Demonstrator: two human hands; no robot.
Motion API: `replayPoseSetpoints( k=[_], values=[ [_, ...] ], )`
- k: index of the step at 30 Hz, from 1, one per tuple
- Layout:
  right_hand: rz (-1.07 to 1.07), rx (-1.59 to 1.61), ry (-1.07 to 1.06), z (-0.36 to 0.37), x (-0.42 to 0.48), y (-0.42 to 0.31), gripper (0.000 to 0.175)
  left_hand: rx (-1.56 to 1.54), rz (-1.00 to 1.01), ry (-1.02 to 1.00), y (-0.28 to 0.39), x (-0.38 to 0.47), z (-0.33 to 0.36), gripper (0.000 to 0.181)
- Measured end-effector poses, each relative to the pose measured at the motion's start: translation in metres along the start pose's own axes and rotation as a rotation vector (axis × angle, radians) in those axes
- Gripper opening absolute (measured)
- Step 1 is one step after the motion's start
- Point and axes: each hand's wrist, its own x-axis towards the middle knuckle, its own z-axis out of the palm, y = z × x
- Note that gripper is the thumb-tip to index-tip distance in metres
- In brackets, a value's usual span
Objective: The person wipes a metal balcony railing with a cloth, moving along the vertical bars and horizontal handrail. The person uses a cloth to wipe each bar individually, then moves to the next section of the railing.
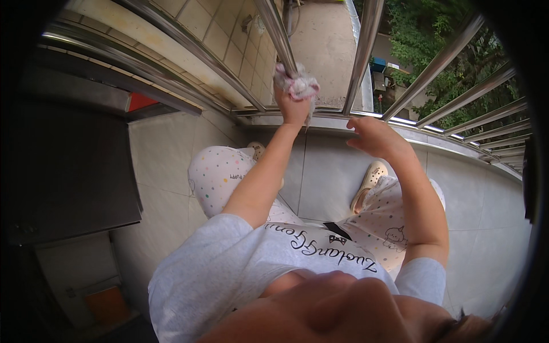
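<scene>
My left hand point(292, 110) grips a crumpled white-and-pink cloth point(302, 85), which is wrapped around an upright metal bar point(276, 36) of the railing, near its lower end. A loose end of the cloth hangs below my fingers. To the right, my right hand point(377, 137) hovers near the bottom rail point(321, 112) with its fingers slightly curled and apart. Nothing shows in that hand, and I cannot tell whether its fingertips touch the rail.
More metal bars point(433, 68) run off to the right, with trees point(429, 34) and a concrete ledge point(324, 51) beyond. A dark cabinet point(68, 167) stands at left on the grey tiled floor point(330, 188). My beige clogs point(372, 176) are close to the railing's base.
</scene>
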Motion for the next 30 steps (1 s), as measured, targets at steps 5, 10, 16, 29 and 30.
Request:
replayPoseSetpoints(
  k=[5, 10, 16, 29, 30],
  values=[
    [-0.012, -0.061, -0.056, 0.002, 0.000, 0.002, 0.036, 0.710, 0.830, 0.218, 0.144, 0.098, 0.017, 0.050],
    [0.007, -0.048, -0.058, 0.002, 0.001, 0.003, 0.037, 0.116, 0.561, 0.091, 0.201, 0.155, 0.037, 0.045],
    [0.016, -0.084, -0.084, 0.004, 0.004, 0.011, 0.040, 0.322, 0.536, 0.111, 0.147, 0.120, 0.025, 0.058],
    [-0.498, 0.306, 0.440, -0.008, 0.015, -0.046, 0.063, 0.546, 0.150, 0.004, -0.006, -0.012, -0.003, 0.048],
    [-0.438, 0.254, 0.424, -0.009, 0.014, -0.051, 0.063, 0.458, 0.175, 0.016, -0.005, -0.011, -0.001, 0.049]
  ],
)
